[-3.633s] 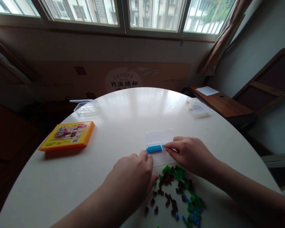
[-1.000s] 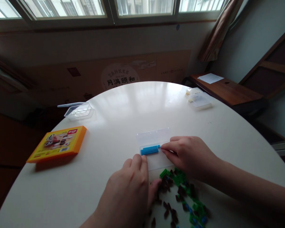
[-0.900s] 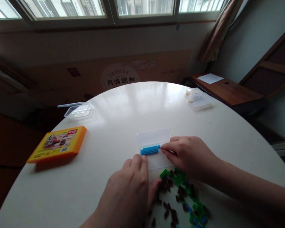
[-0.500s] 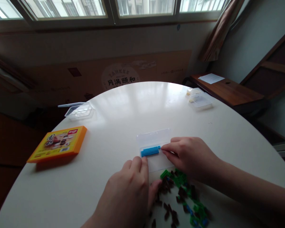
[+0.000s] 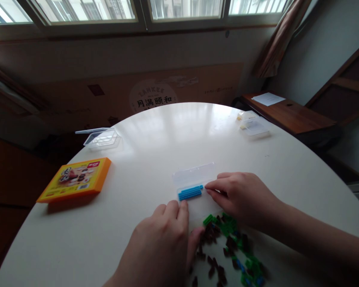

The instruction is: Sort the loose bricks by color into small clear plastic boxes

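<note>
A person's right hand (image 5: 242, 197) reaches into the small clear plastic hinged case (image 5: 194, 175) lying open on a round white table (image 5: 167, 131), thumb and forefinger pinched on the right end of a row of small light-blue plastic bricks (image 5: 190, 192) that sits inside the case along its hinge. The left hand (image 5: 164, 243) lies palm-down just in front of the case, its fingers (image 5: 184, 207) loosely bent with the tips at the case's near left edge, gripping nothing that shows. A loose pile of brown, green and blue bricks (image 5: 227, 243) is scattered directly in front of the case, between the two hands. Well to the left of the case lies a flat orange cardboard box (image 5: 74, 179); farther left and behind it stands a clear plastic tub with a loose lid (image 5: 103, 138), and far behind the case to the right sits another clear plastic tub (image 5: 253, 126).
</note>
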Demonstrator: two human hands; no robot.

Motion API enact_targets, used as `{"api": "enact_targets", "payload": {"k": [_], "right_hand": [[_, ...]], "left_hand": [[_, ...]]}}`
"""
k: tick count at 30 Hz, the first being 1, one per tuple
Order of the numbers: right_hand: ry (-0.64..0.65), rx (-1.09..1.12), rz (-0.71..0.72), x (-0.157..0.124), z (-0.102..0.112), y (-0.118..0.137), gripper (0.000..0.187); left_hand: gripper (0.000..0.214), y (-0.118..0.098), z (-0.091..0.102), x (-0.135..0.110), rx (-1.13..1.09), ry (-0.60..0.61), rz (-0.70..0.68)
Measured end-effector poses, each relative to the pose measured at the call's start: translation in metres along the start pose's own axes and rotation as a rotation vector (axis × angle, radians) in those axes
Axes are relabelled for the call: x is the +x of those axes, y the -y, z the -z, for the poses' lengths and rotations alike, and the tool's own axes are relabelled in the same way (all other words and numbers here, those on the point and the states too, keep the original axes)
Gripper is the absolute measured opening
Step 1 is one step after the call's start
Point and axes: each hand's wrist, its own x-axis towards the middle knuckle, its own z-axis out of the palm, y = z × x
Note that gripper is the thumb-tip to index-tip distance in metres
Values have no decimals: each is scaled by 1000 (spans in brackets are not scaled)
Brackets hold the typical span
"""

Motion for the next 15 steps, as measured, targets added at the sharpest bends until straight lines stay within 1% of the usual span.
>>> {"api": "enact_targets", "payload": {"k": [5,7,10,15], "right_hand": [[16,15,0,1,0,1,22],[20,18,4,0,0,2,23],[26,20,11,-1,0,3,23],[9,7,17,-3,-1,4,24]], "left_hand": [[31,1,0,0,33,-6,-19],[31,2,0,0,62,-15,-25],[35,4,-1,0,95,-40,-16],[46,3,1,0,96,6,-14]]}}
